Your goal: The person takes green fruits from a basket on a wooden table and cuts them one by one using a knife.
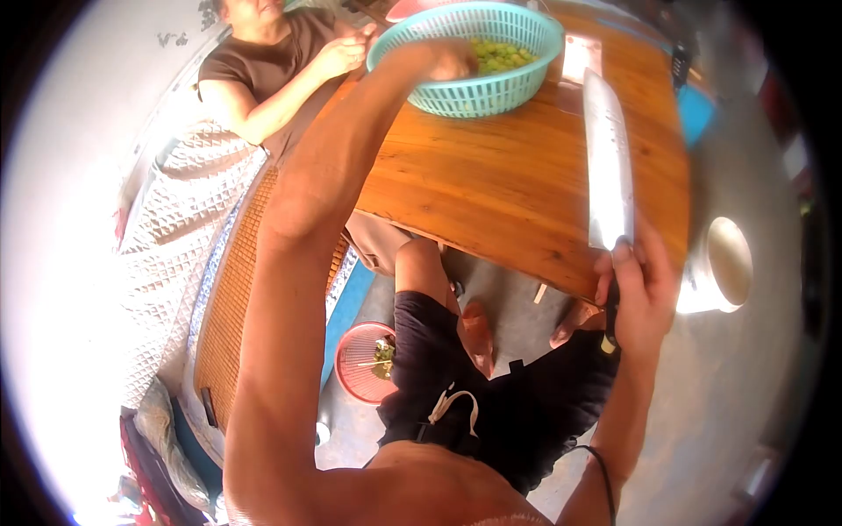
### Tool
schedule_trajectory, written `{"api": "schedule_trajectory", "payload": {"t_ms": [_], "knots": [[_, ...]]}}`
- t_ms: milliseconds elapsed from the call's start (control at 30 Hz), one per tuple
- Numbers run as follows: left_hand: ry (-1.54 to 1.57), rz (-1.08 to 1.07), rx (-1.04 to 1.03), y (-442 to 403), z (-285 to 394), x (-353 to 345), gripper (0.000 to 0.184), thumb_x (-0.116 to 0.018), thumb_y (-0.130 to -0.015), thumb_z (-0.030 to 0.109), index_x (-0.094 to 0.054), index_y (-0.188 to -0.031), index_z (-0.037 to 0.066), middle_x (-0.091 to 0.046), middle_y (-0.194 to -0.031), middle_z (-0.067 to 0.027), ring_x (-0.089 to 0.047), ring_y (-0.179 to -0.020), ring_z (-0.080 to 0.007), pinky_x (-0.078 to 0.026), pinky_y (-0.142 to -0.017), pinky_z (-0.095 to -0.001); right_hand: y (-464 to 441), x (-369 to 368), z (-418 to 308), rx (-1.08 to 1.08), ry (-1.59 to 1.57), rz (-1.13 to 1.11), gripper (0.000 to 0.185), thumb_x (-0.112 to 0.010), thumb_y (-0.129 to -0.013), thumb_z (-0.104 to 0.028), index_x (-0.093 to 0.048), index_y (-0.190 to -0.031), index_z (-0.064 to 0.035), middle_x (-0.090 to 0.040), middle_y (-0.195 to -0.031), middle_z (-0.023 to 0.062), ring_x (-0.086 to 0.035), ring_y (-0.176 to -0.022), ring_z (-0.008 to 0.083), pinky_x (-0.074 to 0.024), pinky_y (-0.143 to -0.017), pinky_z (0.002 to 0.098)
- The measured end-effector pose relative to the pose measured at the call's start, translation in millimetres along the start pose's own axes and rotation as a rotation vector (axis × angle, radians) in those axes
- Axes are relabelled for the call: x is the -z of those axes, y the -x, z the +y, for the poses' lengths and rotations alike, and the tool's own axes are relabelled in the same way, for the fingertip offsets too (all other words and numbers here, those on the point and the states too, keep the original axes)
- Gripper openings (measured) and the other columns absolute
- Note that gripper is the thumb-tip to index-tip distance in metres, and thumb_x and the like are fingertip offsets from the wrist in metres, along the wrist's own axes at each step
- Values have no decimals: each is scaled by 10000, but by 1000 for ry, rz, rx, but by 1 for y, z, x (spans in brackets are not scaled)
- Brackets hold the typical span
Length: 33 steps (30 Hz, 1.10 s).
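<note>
Head view: my right hand (647, 285) is gripping the knife (610, 167) by its handle, blade angling over the table (491, 175), while my left hand (453, 60) is reaching into the teal basket (481, 98) of yellow-green pieces (502, 57) there, fingers hidden, can't tell if grasping. A loosening grip or careless turn could be cutting someone; no brand, label or writing is showing legibly.

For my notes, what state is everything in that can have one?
Turquoise slatted plastic basket, upright on the brown wooden table, partly filled
Small yellow-green pieces, loose inside it
Large black-handled steel knife, held, blade bare
Right hand, closed on the knife handle
Left hand, at the turquoise basket, grip unclear
Pink slatted plastic basket, on the floor, holding scraps
White round bucket, open-topped
</note>
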<state>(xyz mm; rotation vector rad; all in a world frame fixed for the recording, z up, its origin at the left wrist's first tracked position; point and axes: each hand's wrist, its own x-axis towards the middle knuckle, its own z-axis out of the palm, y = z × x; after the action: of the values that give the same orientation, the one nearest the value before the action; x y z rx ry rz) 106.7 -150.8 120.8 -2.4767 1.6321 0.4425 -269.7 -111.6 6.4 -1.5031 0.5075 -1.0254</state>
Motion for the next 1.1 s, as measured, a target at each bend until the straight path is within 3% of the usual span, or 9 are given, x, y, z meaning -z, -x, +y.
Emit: {"api": "schedule_trajectory", "payload": {"t_ms": [100,167,367,433,533,667,767,933,1100], "knots": [[181,19,-37,-6,-10,-11,321,-627,-939,274,-755,-1095,25,-733,-1105,-94,-662,-951,-204,-501,-893,-375,1,2,-1,-20,-9,-24,484,-496,-992,15,-488,-1476,28,-621,-789,54,-506,-559,68,-412,-526,203],[168,-23,-115,-17,-21,-10,341,-635,-926,202,-724,-1246,125,-717,-1203,-81,-660,-1071,-247,-508,-946,-407,0,2,-1,-1,-26,-36,483,-503,-994,10,-488,-1476,27,-619,-792,50,-505,-560,65,-407,-524,204],[249,201,-86,15,-3,-1,272,-719,-887,207,-761,-1094,36,-731,-1115,-86,-642,-1079,-210,-480,-987,-364,1,-2,-4,-70,14,-8,464,-519,-1007,-10,-490,-1468,31,-614,-792,50,-502,-560,59,-396,-519,198],[337,280,-145,22,-8,6,252,-743,-872,177,-748,-1071,23,-736,-1043,-92,-672,-1009,-208,-531,-929,-369,1,-1,-3,-37,40,-10,455,-519,-1014,-18,-492,-1465,33,-613,-790,49,-499,-560,57,-396,-519,196],[868,571,-325,56,-12,9,214,-636,-845,-109,-723,-1013,-10,-720,-962,-139,-700,-828,-166,-567,-677,-270,2,0,-1,-47,39,-12,454,-520,-1018,-21,-490,-1467,33,-613,-792,48,-495,-558,56,-397,-519,195],[1125,519,-547,126,-5,-55,204,-703,-901,44,-706,-1106,42,-734,-1013,-75,-704,-895,-177,-574,-758,-304,3,-2,1,-15,29,-23,462,-514,-1011,-6,-486,-1470,37,-612,-794,43,-492,-566,51,-395,-519,193],[1030,462,-346,143,23,-118,146,-724,-895,-12,-717,-1024,57,-720,-1011,-15,-677,-962,-107,-560,-840,-278,4,-5,6,7,44,-54,479,-520,-997,8,-494,-1475,19,-613,-802,30,-488,-577,45,-397,-523,195],[582,810,-342,127,34,-161,136,-746,-873,69,-711,-1004,75,-701,-945,-81,-695,-916,-240,-556,-806,-341,7,-7,3,-55,191,-93,468,-564,-982,-14,-558,-1449,-39,-588,-759,-14,-475,-582,37,-403,-533,200],[555,851,-301,127,26,-165,128,-763,-848,107,-714,-963,83,-687,-931,-103,-685,-907,-296,-551,-800,-369,4,-11,-5,-138,293,-123,442,-592,-979,-51,-591,-1421,-68,-594,-754,-2,-494,-594,43,-428,-542,228]]}}
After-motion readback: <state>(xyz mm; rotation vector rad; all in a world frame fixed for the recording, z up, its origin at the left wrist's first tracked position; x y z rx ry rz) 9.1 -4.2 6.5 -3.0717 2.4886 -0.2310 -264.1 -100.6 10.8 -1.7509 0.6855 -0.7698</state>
